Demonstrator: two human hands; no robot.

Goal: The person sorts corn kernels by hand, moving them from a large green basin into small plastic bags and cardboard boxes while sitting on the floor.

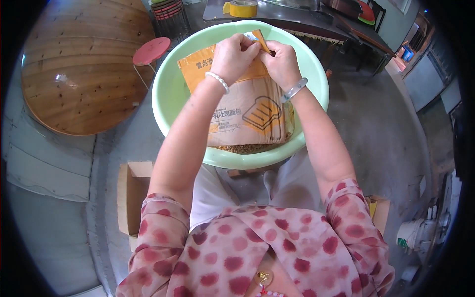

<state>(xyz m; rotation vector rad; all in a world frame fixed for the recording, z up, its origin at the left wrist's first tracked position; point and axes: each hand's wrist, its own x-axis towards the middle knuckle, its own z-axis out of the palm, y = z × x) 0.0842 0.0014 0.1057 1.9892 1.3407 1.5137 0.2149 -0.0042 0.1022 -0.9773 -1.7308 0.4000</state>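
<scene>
A brown and orange food bag (237,126) with a printed bread slice and writing lies in a large pale green plastic basin (163,96). At the bag's top right corner, my left hand (233,59) pinches the edge between thumb and fingers. My right hand (282,65) grips the same folded corner just beside it, and the fingertips of both hands nearly meet there. Small brown grains or kernels (241,148) show below the bag's lower edge. The bag hides most of the basin's bottom. What lies inside the bag cannot be seen.
A round wooden tabletop (85,67) leans at the left near a pink stool (152,51). Beyond the basin stands a dark table (285,16) bearing a roll of yellow tape (243,8). Cardboard boxes (135,196) sit on the floor on both sides of me.
</scene>
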